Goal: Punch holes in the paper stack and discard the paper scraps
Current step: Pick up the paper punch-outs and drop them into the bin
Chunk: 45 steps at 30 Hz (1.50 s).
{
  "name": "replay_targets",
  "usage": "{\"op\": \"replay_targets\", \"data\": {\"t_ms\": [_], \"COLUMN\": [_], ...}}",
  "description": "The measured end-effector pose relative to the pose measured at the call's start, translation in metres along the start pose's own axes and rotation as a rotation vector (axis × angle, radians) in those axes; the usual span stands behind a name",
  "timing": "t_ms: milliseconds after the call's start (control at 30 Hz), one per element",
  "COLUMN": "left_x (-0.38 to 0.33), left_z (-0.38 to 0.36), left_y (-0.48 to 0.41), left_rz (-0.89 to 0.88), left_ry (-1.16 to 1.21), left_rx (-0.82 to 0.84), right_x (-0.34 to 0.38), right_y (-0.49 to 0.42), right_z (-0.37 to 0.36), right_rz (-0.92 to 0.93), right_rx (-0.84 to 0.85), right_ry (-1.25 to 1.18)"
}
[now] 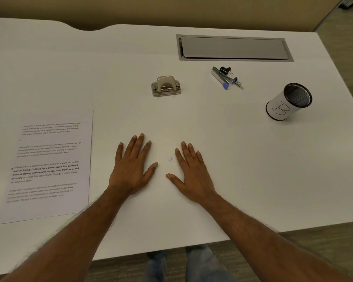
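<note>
A printed paper stack [49, 165] lies flat at the left of the white desk [253, 180]. The grey hole punch [166, 86] stands farther back, near the middle. Between my hands a few tiny white paper scraps [170, 158] lie on the desk. My left hand [131, 167] rests flat, palm down, fingers spread, just left of the scraps. My right hand [192, 174] lies flat the same way just right of them. Neither hand holds anything. A mesh cup wrapped in white paper marked "B" [288, 101] stands at the right.
A stapler with black binder clips [226, 78] lies behind and right of the punch. A grey cable hatch [233, 48] is set into the desk at the back. The desk's front edge runs just under my forearms.
</note>
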<state>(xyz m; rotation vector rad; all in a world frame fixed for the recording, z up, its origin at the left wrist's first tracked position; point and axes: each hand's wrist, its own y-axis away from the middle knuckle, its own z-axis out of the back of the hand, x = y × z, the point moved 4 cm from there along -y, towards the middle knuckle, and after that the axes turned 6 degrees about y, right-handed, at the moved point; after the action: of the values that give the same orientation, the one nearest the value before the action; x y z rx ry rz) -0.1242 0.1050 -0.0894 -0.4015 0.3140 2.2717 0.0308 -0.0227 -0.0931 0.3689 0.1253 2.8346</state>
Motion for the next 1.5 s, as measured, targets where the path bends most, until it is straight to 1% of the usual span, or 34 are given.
{"op": "replay_targets", "data": {"t_ms": [100, 200, 267, 333, 400, 533, 733, 867, 1133, 1300, 1433, 1500], "left_x": [0.000, -0.001, -0.001, -0.001, -0.001, -0.002, -0.003, -0.004, -0.006, -0.008, -0.010, -0.011], "left_z": [0.000, 0.001, 0.001, 0.000, 0.000, 0.001, 0.004, 0.006, 0.004, 0.001, 0.001, 0.001], "left_y": [0.001, 0.001, 0.001, 0.002, 0.003, 0.006, 0.008, 0.009, 0.011, 0.011, 0.009, 0.008], "left_rz": [0.002, 0.001, 0.005, 0.008, 0.011, 0.009, 0.016, 0.012, 0.012, 0.000, 0.000, -0.005], "left_ry": [-0.007, -0.002, -0.003, -0.004, -0.002, 0.003, 0.009, 0.002, 0.010, 0.010, 0.013, 0.015], "left_rx": [0.005, -0.003, -0.002, -0.001, -0.002, -0.020, -0.029, -0.035, -0.047, -0.055, -0.057, -0.063], "right_x": [-0.001, -0.002, -0.002, -0.003, 0.002, 0.018, 0.003, 0.007, 0.015, 0.013, 0.010, 0.003], "right_y": [0.001, -0.001, -0.003, -0.007, -0.013, -0.020, -0.006, -0.010, -0.024, -0.032, -0.035, -0.038], "right_z": [0.000, 0.003, 0.009, 0.015, 0.019, 0.008, 0.010, 0.015, 0.015, 0.014, 0.013, 0.018], "right_rz": [0.039, 0.076, 0.093, 0.096, 0.140, 0.402, 0.519, 0.525, 0.557, 0.573, 0.578, 0.537], "right_rx": [0.000, -0.018, -0.073, -0.130, -0.120, -0.107, -0.205, -0.264, -0.272, -0.302, -0.272, -0.259], "right_ry": [-0.012, -0.106, -0.193, -0.226, -0.207, -0.049, 0.076, 0.119, 0.251, 0.241, 0.236, 0.195]}}
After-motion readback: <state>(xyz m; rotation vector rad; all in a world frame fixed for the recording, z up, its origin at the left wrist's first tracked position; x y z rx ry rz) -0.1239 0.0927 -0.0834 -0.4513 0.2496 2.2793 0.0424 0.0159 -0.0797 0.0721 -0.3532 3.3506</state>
